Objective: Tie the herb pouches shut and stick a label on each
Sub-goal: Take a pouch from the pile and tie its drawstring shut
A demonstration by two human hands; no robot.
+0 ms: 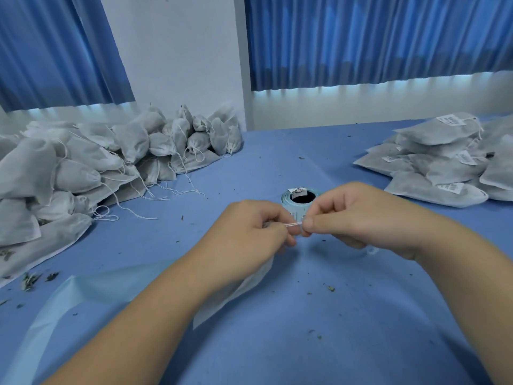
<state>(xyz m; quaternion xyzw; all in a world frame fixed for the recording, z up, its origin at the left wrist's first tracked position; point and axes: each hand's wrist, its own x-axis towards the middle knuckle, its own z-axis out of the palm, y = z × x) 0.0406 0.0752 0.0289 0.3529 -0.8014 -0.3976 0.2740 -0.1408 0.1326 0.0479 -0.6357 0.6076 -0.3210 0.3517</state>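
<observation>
We see the table (277, 343) under a blue cloth. Left of the label roll (286, 202) lies a heap of white pouches (83, 162), right of it labelled pouches (444, 168), and herb crumbs (29, 282) are scattered around.

We can read no word or number here. Small white labels (451, 120) with dark print lie on the stacked pouches (422, 191) at the far right of the tabletop (305, 315), but the print is too small and blurred to make out. The label roll (287, 202) in the middle shows dark marks on its strip and on its top label (297, 191), and we cannot read these either.
</observation>
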